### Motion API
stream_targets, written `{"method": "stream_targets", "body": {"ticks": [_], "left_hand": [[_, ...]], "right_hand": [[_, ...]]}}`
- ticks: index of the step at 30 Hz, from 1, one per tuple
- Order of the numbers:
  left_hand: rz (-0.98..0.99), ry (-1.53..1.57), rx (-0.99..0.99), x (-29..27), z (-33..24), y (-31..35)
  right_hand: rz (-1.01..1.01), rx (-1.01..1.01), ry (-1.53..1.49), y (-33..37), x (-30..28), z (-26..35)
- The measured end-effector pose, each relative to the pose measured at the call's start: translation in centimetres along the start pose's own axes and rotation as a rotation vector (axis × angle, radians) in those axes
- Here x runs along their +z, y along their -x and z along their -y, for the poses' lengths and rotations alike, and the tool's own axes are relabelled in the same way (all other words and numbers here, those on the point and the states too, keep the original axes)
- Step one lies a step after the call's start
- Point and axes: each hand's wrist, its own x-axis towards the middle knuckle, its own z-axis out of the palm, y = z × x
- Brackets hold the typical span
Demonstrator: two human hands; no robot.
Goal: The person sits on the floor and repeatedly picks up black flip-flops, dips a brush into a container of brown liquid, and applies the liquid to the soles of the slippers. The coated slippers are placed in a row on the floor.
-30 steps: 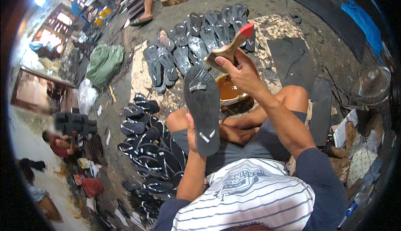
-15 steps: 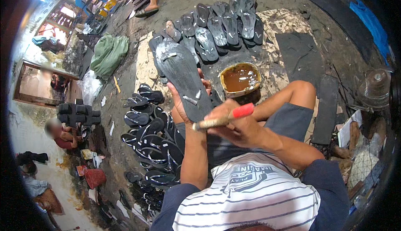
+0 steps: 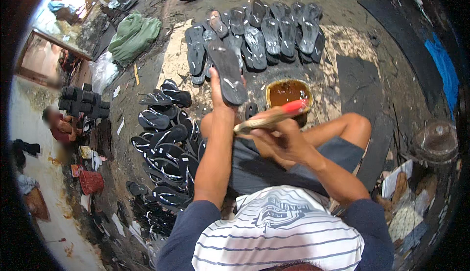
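My left hand [image 3: 218,93] grips a black flip-flop sole [image 3: 227,70], held up with its wide end pointing away from me. In my right hand [image 3: 286,142] is a brush [image 3: 262,120] with a red end; its pale brown end points left, near my left wrist and apart from the sole. A tub [image 3: 268,99] of brown liquid [image 3: 289,92] stands on the floor just beyond the brush. Past the raised sole, rows of black soles [image 3: 254,45] lie close together, several of them shiny.
Finished-looking black flip-flops with straps [image 3: 169,151] are heaped to my left. Dark flat sheets [image 3: 360,82] lie at the right, near a round wire-caged object [image 3: 435,141]. A green sack [image 3: 132,38] rests far left. Another person [image 3: 66,126] sits by the left wall.
The sole has moved away from me and tilted, and my left arm is straighter. My right hand with the brush has shifted slightly up and right. The view has turned a little.
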Motion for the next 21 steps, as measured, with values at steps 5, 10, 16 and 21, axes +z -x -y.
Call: {"method": "stream_targets", "body": {"ticks": [5, 10, 16, 21], "left_hand": [[-0.422, -0.057, 0.024, -5.9, -4.6, -11.0], [-0.429, -0.206, -0.001, -7.8, -8.5, -18.3], [-0.477, -0.721, 0.071, -11.9, -10.6, -12.1], [-0.358, -1.105, 0.427, -6.3, -15.0, 5.3]], "right_hand": [[-0.62, 0.279, -0.152, 0.8, -7.2, 1.2], [-0.666, 0.313, 0.012, 1.9, -8.8, 0.1], [-0.713, 0.695, 0.456, 1.6, -11.8, -1.6], [-0.813, 0.659, 0.248, 1.3, -14.9, -5.4]]}}
